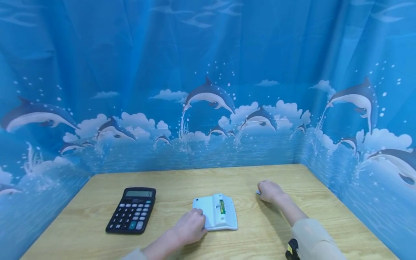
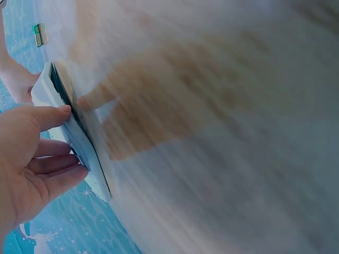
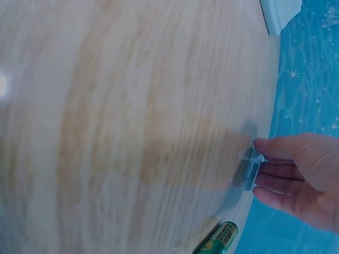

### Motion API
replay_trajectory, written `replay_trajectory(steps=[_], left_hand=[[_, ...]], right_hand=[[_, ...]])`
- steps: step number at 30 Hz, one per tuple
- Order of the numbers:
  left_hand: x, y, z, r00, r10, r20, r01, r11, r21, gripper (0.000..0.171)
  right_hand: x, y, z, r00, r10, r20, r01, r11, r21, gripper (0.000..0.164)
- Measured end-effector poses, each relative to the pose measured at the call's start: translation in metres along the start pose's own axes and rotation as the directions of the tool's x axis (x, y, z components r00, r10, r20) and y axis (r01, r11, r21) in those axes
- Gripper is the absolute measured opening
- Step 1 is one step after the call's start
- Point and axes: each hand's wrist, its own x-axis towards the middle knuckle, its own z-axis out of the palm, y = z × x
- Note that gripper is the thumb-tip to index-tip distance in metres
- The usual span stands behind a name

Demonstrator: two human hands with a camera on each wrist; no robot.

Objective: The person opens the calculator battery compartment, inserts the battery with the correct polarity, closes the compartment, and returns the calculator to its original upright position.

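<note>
A light blue calculator (image 1: 208, 207) lies face down, its battery bay uncovered and a green battery (image 1: 222, 207) seated inside. Thumb and fingers of my left hand (image 1: 191, 226) grip its left edge; the left wrist view shows the thumb on one side and fingertips along the casing (image 2: 87, 143). Off to the right, my right hand (image 1: 270, 191) pinches a small light blue battery cover (image 3: 252, 170) close over the table. A loose green battery (image 3: 220, 239) lies near that hand in the right wrist view.
A black calculator (image 1: 131, 209) lies face up on the left of the wooden table (image 1: 175, 184), digits on its display. Blue curtains (image 1: 208, 144) with dolphins hang along the table's back and sides. A black device (image 1: 292, 249) sits at the right sleeve.
</note>
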Motion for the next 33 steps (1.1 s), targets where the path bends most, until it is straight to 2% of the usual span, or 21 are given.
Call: replay_trajectory(steps=[7,11,17,21,25,30,33], left_hand=[[-0.001,0.001,0.000,1.000,0.004,0.016,-0.005,1.000,0.028,0.026],[0.000,-0.001,0.001,0.999,0.031,0.013,-0.031,0.999,0.043,0.026],[0.001,-0.004,0.002,0.996,0.052,0.066,-0.055,0.998,0.040,0.026],[0.001,-0.006,0.002,0.994,0.054,0.090,-0.056,0.998,0.021,0.025],[0.001,-0.007,0.001,0.994,0.063,0.086,-0.064,0.998,0.009,0.025],[0.000,-0.007,0.002,0.995,0.069,0.068,-0.070,0.997,0.013,0.024],[0.000,-0.006,0.002,0.996,0.062,0.070,-0.063,0.998,0.017,0.025]], right_hand=[[-0.001,0.000,-0.004,1.000,-0.020,0.022,0.019,0.999,0.042,0.025],[-0.002,0.000,-0.007,0.999,-0.018,0.050,0.015,0.998,0.066,0.029],[-0.006,0.000,-0.011,0.996,-0.013,0.083,0.005,0.995,0.098,0.028],[-0.008,0.000,-0.014,0.998,-0.034,0.052,0.029,0.995,0.091,0.029],[-0.007,-0.003,-0.018,0.998,-0.061,0.024,0.059,0.994,0.091,0.029],[-0.005,-0.015,-0.026,0.996,-0.091,0.025,0.088,0.989,0.117,0.025],[-0.003,-0.024,-0.029,0.992,-0.130,0.001,0.129,0.987,0.097,0.023]])
